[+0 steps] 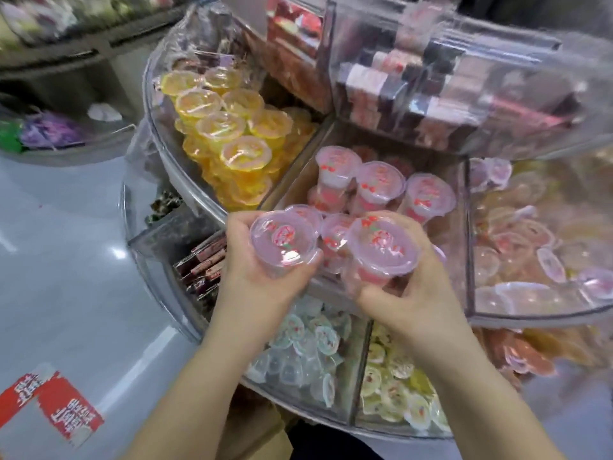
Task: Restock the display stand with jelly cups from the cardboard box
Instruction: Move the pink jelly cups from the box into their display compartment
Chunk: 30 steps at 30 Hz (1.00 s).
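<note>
I look down through the head camera at a round, tiered display stand (232, 212) of clear plastic, divided into wedge-shaped compartments, filling the centre and right of the frame.

My left hand (262, 260), low in the centre, has its fingers curled round one pink jelly cup (283, 239). The cup is upright, with its sealed lid and red print facing me. My right hand (408, 293), just right of it, grips a second pink cup (381, 244) the same way. The two cups are nearly side by side. Both are held over the near edge of the pink compartment (292, 190) in the middle of the frame.

That compartment already holds standing pink cups (381, 180): three in a back row and at least two more directly behind my hands. Bare floor of the compartment shows toward its left side, so I judge it part-filled, with room for the two cups I hold and several more.

Up and to the left, yellow cups (220, 126) heap their compartment nearly to the rim. At the right edge, a bin of loose pinkish cups (530, 247) looks well stocked. Below my wrists, the lower tier holds pale, whitish cups (308, 340) and yellowish ones (398, 376).

A brown shape beneath my forearms at the bottom may be the cardboard box, but I cannot tell, nor how many cups are left in it.
</note>
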### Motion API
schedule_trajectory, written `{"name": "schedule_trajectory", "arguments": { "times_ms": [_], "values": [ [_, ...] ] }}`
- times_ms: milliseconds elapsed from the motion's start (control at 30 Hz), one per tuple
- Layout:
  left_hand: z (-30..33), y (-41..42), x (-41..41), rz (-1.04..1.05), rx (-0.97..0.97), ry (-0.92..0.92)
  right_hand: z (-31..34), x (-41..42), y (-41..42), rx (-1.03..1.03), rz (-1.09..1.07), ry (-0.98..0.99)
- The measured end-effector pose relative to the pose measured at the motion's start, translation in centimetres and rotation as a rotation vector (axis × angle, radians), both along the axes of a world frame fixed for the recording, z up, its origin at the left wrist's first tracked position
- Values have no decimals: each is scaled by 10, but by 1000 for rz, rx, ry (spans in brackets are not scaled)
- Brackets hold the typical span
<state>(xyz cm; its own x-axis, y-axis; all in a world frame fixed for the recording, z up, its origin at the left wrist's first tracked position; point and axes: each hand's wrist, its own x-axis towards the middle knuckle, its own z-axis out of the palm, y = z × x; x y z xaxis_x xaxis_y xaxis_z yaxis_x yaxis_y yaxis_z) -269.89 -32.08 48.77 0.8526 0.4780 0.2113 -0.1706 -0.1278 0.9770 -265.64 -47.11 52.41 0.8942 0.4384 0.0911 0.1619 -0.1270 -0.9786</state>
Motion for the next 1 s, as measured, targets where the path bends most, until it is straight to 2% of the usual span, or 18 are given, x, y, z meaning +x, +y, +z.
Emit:
{"name": "schedule_trajectory", "arguments": {
  "times_ms": [100, 200, 333, 533, 600, 700, 1000],
  "values": [
    [10, 6, 22, -8, 205, -6, -2, 13, 1, 44, -96, 22],
    [10, 14, 35, 44, 351, 47, -7, 23, 2, -33, -85, 1],
    [0, 24, 42, 36, 338, 134, -18, 31, 2, -183, -113, -76],
    [-3, 30, 46, -5, 270, 118, -29, 30, 15, -136, -256, -41],
    [-3, 30, 46, -21, 300, 111, -31, 30, 19, -141, -265, -78],
    [-3, 31, 46, -15, 445, 114, -34, 30, 22, -187, -279, -116],
    [-8, 30, 52, -9, 394, 135, -41, 32, 30, -11, -399, 90]
  ]
}}
